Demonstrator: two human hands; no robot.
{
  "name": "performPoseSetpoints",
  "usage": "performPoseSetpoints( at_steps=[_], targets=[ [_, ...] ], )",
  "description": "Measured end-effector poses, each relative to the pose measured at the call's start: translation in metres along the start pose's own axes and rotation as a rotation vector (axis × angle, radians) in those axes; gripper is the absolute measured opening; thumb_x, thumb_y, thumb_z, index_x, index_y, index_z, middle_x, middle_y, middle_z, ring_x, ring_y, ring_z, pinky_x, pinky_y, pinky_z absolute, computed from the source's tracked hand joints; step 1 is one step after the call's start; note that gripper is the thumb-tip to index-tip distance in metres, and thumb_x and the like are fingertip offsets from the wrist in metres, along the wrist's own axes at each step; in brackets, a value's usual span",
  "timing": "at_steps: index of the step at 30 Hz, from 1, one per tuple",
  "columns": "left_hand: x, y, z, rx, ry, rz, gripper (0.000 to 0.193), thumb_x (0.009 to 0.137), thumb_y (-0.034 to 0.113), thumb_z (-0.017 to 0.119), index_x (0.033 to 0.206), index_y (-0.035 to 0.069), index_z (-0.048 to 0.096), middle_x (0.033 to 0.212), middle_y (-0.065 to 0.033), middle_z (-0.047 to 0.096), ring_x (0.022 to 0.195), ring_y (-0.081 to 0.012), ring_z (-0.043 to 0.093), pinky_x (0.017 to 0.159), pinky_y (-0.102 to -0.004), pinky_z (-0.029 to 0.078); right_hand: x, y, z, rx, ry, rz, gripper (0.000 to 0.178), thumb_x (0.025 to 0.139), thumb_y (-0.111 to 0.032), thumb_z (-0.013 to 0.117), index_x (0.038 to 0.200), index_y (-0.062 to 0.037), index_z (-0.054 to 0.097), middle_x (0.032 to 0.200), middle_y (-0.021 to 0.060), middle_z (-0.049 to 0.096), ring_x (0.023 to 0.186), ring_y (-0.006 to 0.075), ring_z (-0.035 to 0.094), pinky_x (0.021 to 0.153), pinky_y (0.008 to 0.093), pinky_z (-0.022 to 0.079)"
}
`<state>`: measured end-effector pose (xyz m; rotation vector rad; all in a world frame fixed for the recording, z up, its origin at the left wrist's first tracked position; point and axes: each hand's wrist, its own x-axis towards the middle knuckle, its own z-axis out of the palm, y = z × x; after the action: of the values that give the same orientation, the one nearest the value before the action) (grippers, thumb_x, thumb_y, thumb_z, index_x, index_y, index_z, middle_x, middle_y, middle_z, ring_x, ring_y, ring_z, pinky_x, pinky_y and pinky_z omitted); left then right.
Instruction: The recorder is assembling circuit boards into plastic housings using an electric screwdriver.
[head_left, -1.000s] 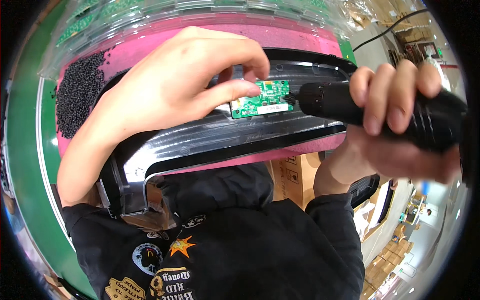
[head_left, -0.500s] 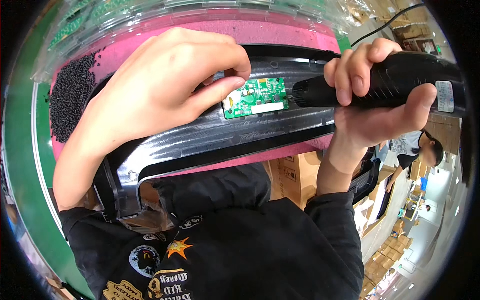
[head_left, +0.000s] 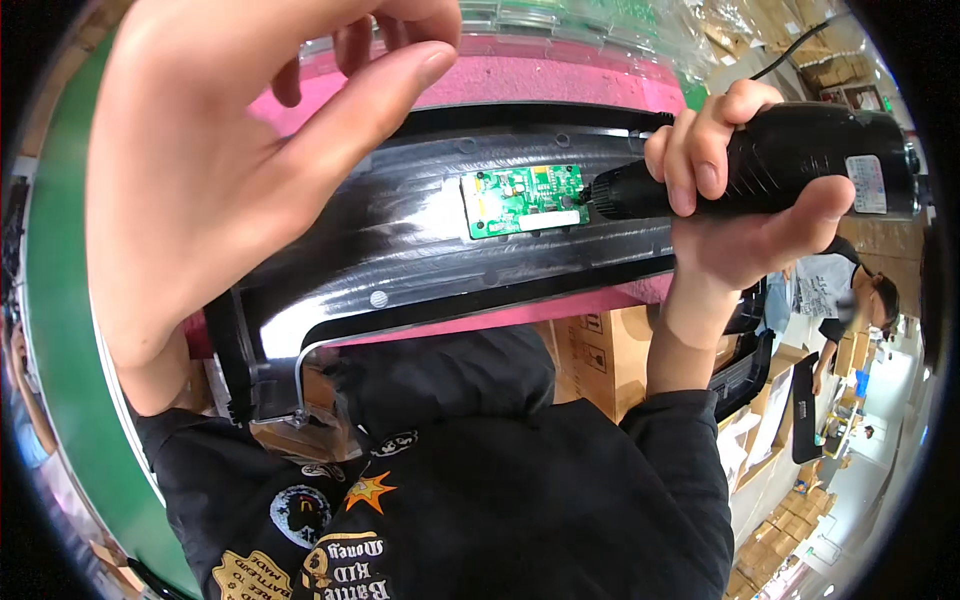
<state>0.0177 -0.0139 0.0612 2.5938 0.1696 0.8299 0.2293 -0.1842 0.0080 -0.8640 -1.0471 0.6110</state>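
My right hand [head_left: 735,195] is wrapped round a black electric screwdriver [head_left: 790,150], held nearly level. Its tip meets the right edge of a green circuit board [head_left: 525,203]. That board lies inside a long, glossy black plastic housing [head_left: 420,265]. Raised over the housing's left part is my left hand [head_left: 260,150], apart from the board. Its thumb and forefinger are bent together in a pinch, the other fingers curled. Whatever may be between those fingertips is too small or hidden to make out.
Under the housing is a pink mat [head_left: 560,80] on a green bench [head_left: 75,270]. Clear plastic trays [head_left: 530,18] line the far side. A cable [head_left: 795,50] runs behind the screwdriver. Cardboard boxes [head_left: 605,360] stand below the bench, and another person [head_left: 830,290] is at the right.
My left hand has left the board's left end, moving up and left, and now hides the pile of small black pieces. The screwdriver tip has come to the board's right edge.
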Motion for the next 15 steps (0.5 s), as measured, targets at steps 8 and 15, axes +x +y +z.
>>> performPoseSetpoints(
  at_steps=[8, 15],
  targets=[
    [-0.039, 0.006, -0.024, 0.173, -0.21, -0.021, 0.026, 0.075, -0.004, 0.066, 0.101, -0.002, 0.064, 0.097, -0.0161, 0.064, 0.093, -0.0326, 0.063, 0.083, -0.036, 0.049, 0.023, -0.024, -0.044, 0.503, 0.513, 0.389, 0.033, 0.091, -0.017, 0.067, 0.11, 0.0021, 0.049, 0.1, 0.0133, 0.057, 0.1, 0.0261, 0.057, 0.104, 0.0526, 0.044],
    [-0.081, -0.061, -0.002, 0.378, -0.278, -0.166, 0.025, 0.084, 0.013, 0.068, 0.105, 0.002, 0.06, 0.099, -0.0147, 0.061, 0.1, -0.0347, 0.059, 0.086, -0.0419, 0.049, 0.004, -0.047, 0.015, -0.048, 0.435, -0.055, 0.045, 0.091, -0.017, 0.063, 0.126, 0.0051, 0.045, 0.135, 0.0202, 0.045, 0.133, 0.0362, 0.039, 0.111, 0.0673, 0.031]
  ],
)
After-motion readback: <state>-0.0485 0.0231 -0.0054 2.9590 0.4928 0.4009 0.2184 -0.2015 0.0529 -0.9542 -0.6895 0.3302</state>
